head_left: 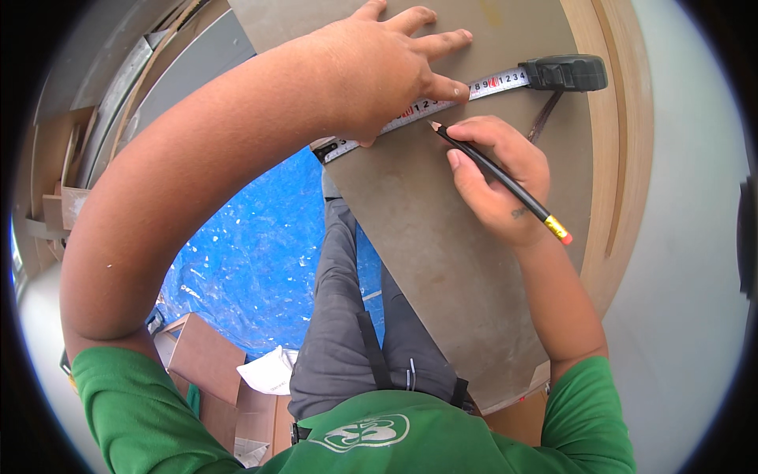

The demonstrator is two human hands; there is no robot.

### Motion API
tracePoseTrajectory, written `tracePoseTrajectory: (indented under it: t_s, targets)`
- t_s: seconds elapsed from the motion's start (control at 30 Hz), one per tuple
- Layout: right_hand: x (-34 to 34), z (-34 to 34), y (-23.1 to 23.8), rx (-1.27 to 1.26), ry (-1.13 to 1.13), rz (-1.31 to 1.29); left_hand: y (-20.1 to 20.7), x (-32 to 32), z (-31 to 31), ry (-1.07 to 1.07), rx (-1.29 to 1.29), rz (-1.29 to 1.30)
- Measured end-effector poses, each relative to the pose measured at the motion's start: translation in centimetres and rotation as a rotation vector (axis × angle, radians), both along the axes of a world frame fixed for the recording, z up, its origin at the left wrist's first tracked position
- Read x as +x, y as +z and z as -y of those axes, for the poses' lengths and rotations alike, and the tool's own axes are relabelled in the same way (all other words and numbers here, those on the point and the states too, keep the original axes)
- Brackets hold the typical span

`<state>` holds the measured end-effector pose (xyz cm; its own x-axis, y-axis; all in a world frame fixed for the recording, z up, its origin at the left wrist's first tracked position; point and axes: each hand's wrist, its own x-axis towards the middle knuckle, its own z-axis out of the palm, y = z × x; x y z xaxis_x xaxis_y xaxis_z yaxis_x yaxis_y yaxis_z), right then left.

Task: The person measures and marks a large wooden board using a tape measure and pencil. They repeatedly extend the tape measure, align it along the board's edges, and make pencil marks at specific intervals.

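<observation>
A grey-brown board (442, 237) lies in front of me with a tape measure (567, 73) across it. Its white blade (496, 82) runs from the dark case on the right to the board's left edge, where the hook end sits. My left hand (387, 67) rests on the blade with fingers spread, pressing it against the board and covering part of it. In my right hand (505, 174) is a black pencil (499, 175) with a pink eraser, held like a pen. Its sharpened tip is just below the blade, close to the board; I cannot tell if it touches.
Pale wood strips (612, 142) run along the board's right side, beside a light grey surface (679, 237). Blue plastic sheeting (245, 253) covers the floor at left. Brown panel offcuts (205, 359) and a white bag (270, 370) lie lower left. More boards lean at the upper left.
</observation>
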<state>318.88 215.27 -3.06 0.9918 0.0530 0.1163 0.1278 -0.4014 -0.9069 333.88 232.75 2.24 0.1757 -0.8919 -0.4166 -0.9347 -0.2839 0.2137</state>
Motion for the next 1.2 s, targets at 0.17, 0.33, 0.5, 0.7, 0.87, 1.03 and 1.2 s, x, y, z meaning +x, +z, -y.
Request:
tracePoseTrajectory:
  t_s: [0.17,0.33,0.5,0.7,0.87,1.03,1.2]
  targets:
    - [0.5,-0.4,-1.6,-0.003,-0.024,0.086,-0.7,-0.2,0.0,-0.01,-0.012,0.047]
    - [1.1,-0.4,-2.5,-0.034,-0.021,0.155,-1.0,-0.3,0.2,0.007,-0.001,0.041]
    - [1.1,-0.6,-2.9,-0.014,-0.038,0.165,-0.1,-0.2,0.4,-0.011,0.058,0.018]
    - [1.2,-0.5,-2.6,-0.026,-0.026,0.148,0.6,0.5,0.1,-0.039,0.02,-0.08]
    - [1.3,-0.5,-2.7,-0.022,-0.024,0.164,1.4,0.1,0.0,-0.029,0.015,-0.036]
    - [1.2,-0.5,-2.5,-0.024,-0.017,0.138,-0.9,-0.2,-0.1,-0.012,-0.031,0.01]
    - [1.3,-0.5,-2.6,-0.023,-0.018,0.147,-0.7,-0.2,0.2,-0.014,0.007,0.017]
